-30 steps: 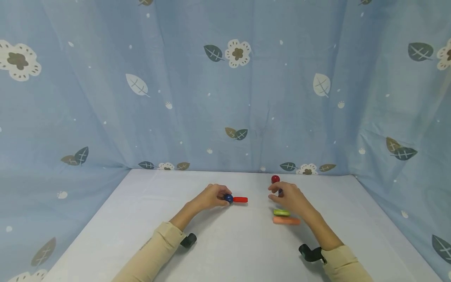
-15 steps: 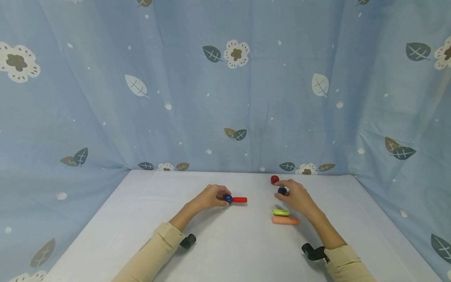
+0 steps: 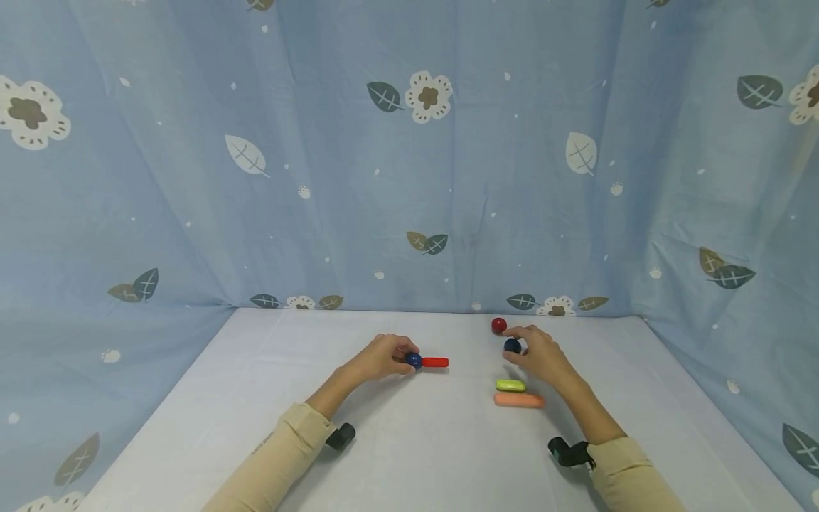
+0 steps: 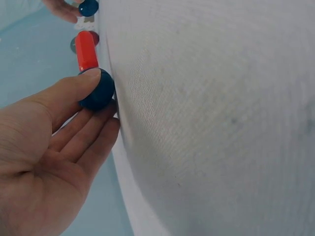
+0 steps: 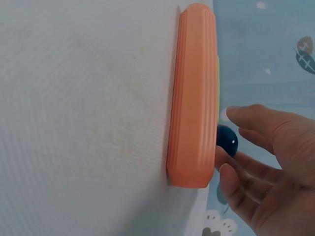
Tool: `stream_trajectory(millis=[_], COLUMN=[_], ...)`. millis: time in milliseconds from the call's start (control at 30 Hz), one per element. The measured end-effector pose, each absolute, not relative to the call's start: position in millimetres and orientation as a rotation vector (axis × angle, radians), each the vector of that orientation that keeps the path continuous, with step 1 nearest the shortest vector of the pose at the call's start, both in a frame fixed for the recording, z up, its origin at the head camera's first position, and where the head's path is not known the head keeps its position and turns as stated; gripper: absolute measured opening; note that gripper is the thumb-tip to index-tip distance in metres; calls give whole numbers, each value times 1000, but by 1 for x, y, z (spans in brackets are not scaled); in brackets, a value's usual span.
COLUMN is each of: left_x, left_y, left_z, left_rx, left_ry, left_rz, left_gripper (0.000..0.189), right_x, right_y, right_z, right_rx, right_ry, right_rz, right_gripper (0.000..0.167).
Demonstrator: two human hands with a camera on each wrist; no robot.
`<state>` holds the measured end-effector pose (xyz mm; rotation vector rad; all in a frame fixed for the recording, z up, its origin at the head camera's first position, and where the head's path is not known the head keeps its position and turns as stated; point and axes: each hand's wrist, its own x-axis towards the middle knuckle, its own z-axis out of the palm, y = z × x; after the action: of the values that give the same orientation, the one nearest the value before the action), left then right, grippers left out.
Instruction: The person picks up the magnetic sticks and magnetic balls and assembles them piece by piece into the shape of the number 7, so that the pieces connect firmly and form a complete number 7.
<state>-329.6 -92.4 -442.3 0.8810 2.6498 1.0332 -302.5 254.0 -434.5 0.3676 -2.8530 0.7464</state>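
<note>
My left hand [image 3: 382, 357] pinches a blue ball [image 4: 98, 91] between thumb and fingers, low over the white table. A short red rod [image 3: 436, 363] extends from that ball toward the right, its end touching the ball. My right hand [image 3: 542, 357] curves loosely around a second blue ball [image 3: 512, 345], thumb on the near side and fingers beyond it. In the right wrist view a gap shows between the thumb [image 5: 241, 115] and this ball; whether a finger touches it I cannot tell. A dark red ball [image 3: 499, 326] lies just behind.
Nearer than the second blue ball lie a short lime-green rod [image 3: 510, 385] and a longer ribbed orange rod [image 3: 519, 400], side by side. The white table [image 3: 422, 455] ends at a blue patterned curtain [image 3: 358, 213] behind and at both sides.
My right hand has drawn back a little to the right, so the second blue ball now shows between its fingers. The left hand, its ball and the red rod stay put.
</note>
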Motion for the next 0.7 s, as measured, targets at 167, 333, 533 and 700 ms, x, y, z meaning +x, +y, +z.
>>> stream_trajectory(millis=[167, 333, 533, 700], left_x=[-330, -330, -330, -330], left_y=[-92, -92, -91, -92], left_z=[-443, -444, -443, -444], left_rx=[871, 868, 865, 864], left_ry=[2649, 2647, 2646, 2650], left_rz=[1041, 1044, 1046, 1047], left_gripper=[30, 30, 31, 30], right_x=[-305, -308, -309, -309], right_y=[254, 254, 254, 254], right_z=[-439, -444, -446, -446], right_rx=[356, 322, 298, 286], right_ry=[-2863, -2883, -2900, -2906], right_rz=[752, 760, 767, 766], right_gripper=[42, 40, 40, 40])
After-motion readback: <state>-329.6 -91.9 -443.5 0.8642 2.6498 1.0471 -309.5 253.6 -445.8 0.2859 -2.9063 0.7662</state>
